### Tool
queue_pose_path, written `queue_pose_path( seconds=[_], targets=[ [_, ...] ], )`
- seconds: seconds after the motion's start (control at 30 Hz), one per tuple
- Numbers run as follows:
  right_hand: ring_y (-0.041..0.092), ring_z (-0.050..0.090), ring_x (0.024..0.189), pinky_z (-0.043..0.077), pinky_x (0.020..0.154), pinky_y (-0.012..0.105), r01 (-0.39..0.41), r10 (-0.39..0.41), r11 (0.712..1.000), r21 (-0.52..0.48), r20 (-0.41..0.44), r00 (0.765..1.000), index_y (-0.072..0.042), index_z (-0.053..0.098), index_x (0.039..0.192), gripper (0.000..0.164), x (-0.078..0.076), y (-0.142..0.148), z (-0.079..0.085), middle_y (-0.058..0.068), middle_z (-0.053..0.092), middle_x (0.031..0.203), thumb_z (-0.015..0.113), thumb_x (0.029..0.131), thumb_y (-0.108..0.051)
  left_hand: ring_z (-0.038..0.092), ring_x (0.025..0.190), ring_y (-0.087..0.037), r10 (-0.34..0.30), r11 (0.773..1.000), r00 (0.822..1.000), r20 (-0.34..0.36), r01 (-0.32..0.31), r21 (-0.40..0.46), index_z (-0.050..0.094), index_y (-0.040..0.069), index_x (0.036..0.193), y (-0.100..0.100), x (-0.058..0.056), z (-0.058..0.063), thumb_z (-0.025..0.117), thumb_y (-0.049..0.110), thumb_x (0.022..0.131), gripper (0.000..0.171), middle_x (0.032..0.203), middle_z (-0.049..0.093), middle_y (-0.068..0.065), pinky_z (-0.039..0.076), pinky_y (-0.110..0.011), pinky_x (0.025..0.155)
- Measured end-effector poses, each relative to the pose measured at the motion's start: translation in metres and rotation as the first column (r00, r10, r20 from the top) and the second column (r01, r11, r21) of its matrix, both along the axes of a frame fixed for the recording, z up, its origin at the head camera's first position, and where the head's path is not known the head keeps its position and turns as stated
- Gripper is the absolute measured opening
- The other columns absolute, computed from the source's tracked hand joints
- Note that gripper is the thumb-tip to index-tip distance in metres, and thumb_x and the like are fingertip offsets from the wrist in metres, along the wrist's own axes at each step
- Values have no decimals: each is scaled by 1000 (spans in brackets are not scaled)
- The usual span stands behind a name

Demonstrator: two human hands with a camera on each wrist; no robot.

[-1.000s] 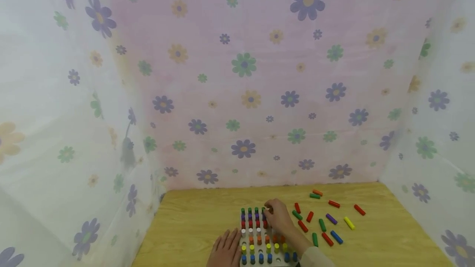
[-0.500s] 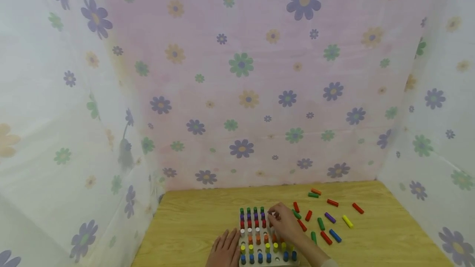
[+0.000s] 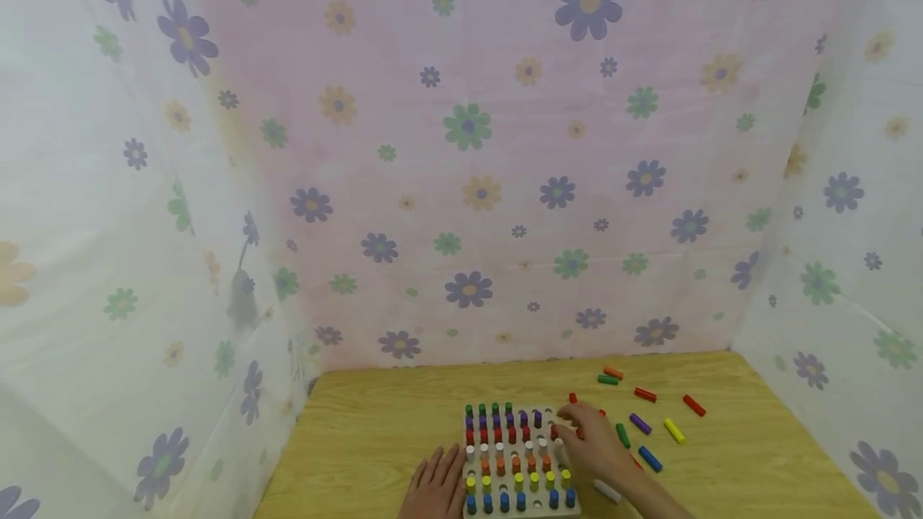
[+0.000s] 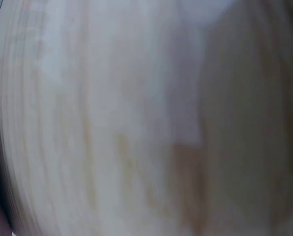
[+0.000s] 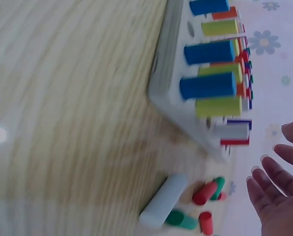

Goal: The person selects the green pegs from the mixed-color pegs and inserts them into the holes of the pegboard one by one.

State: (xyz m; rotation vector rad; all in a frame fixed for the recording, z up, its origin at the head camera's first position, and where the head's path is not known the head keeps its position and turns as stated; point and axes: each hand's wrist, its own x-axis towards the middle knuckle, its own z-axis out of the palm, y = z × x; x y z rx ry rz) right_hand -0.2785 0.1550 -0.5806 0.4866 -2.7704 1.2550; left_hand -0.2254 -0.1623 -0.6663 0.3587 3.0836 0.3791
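A pale pegboard (image 3: pixel 525 514) stands on the table with rows of green, purple, red, white, orange, yellow and blue pegs and some bare holes. My left hand (image 3: pixel 435 485) lies with straight fingers along its left edge, seemingly touching it. Just past the right edge of the board hovers my right hand (image 3: pixel 597 445), above loose pegs. In the right wrist view its fingers (image 5: pixel 277 174) are spread and relaxed, holding nothing. A white peg (image 5: pixel 163 201) lies on the table below, near red and green ones. The left wrist view shows only blurred wood surface.
Loose pegs lie scattered right of the board, among them a blue peg (image 3: pixel 650 458), a yellow peg (image 3: pixel 674 431), a purple peg (image 3: pixel 640 423) and a red peg (image 3: pixel 695 405). Flowered sheets (image 3: pixel 469 207) wall in the wooden table (image 3: pixel 375 423) at the back and sides.
My right hand has moved rightward from the board's far rows to beyond its right edge. Purple pegs it covered now show, as does the white peg on the table. My left hand stays put.
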Motion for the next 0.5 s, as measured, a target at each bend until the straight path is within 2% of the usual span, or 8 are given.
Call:
queue_pose_path(
  seconds=[0.17,0.37,0.5],
  targets=[
    [24,63,98,59,75,36,52,-52,999,18,35,998,1,69,119,26,5,20,-3,13,67,114,72,95,-9,41,146,-31,5,1000,1000,-1,-5,-11,47,22,156,1,1,-2,16,61,109,69,158,47,0,35,-55,120],
    [22,64,91,61,75,40,122,-126,989,88,51,991,0,71,112,25,11,37,-4,8,67,104,78,90,-10,41,146,-32,-2,1000,1000,-15,2,-17,47,21,156,1,1,-2,17,60,109,67,158,47,0,35,-56,120],
    [20,63,88,61,73,38,145,-153,985,94,89,984,1,71,110,25,12,45,-6,7,66,101,79,89,-9,42,145,-32,-8,1000,1000,-28,8,-7,48,21,156,0,1,0,18,58,110,66,157,48,0,37,-56,119]
  ],
)
